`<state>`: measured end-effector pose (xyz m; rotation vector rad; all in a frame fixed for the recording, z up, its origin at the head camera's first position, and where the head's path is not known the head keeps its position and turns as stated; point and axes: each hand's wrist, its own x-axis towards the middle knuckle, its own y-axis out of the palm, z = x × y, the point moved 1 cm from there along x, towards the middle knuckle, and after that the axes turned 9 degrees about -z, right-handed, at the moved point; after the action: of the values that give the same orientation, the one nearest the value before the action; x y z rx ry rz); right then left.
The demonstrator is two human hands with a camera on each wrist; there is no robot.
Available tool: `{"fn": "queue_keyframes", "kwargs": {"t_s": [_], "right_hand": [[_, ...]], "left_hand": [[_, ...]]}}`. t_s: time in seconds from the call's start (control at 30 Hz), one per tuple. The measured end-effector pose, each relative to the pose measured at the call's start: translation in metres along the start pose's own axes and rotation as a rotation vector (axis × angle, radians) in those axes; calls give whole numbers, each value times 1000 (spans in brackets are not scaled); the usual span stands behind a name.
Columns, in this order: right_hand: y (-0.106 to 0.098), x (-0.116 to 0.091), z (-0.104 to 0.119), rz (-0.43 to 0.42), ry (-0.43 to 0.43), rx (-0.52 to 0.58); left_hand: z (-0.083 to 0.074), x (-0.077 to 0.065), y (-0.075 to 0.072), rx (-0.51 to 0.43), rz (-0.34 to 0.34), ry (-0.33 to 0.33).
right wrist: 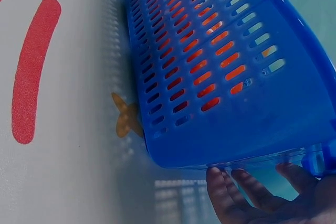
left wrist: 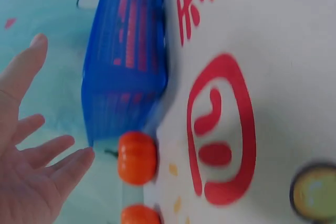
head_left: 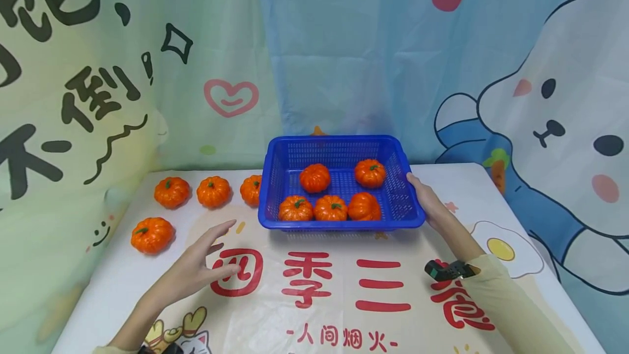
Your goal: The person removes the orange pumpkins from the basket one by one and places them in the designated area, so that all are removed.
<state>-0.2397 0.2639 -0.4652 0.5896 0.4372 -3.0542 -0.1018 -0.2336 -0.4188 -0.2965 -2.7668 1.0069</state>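
Note:
A blue plastic basket (head_left: 341,224) stands toward the back of the table with several small orange pumpkins inside, among them one at the back right (head_left: 370,173). At the basket's right end is my right hand (head_left: 431,201); its extended fingers (right wrist: 257,187) touch the outer end wall. My left hand (head_left: 194,269) hovers left of the basket and in front of it, fingers spread and thumb apart, holding nothing. Nearest to it on the table are a pumpkin (head_left: 153,235) at the left and another (head_left: 251,190), partly hidden behind the basket's left end.
Two more pumpkins, one at the far left (head_left: 172,192) and one beside it (head_left: 214,192), sit along the table's back edge. A printed cloth (head_left: 344,294) with red characters covers the table. Behind it hangs a patterned curtain (head_left: 334,70).

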Motion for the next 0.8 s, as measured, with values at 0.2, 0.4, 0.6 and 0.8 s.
{"fn": "queue_keyframes", "kwargs": {"t_s": [0.2,0.4,0.6,0.8], "right_hand": [[0,-1,0,-6,6,0],[0,-2,1,-9,12,-4],[2,-2,-1,-8,17,-3],[1,-1,-1,-23,21,-7]], "left_hand": [[-11,8,11,-36,45,-3],[-21,20,16,-118,108,59],[-36,33,23,-152,178,116],[-59,67,24,-109,199,197]]}}
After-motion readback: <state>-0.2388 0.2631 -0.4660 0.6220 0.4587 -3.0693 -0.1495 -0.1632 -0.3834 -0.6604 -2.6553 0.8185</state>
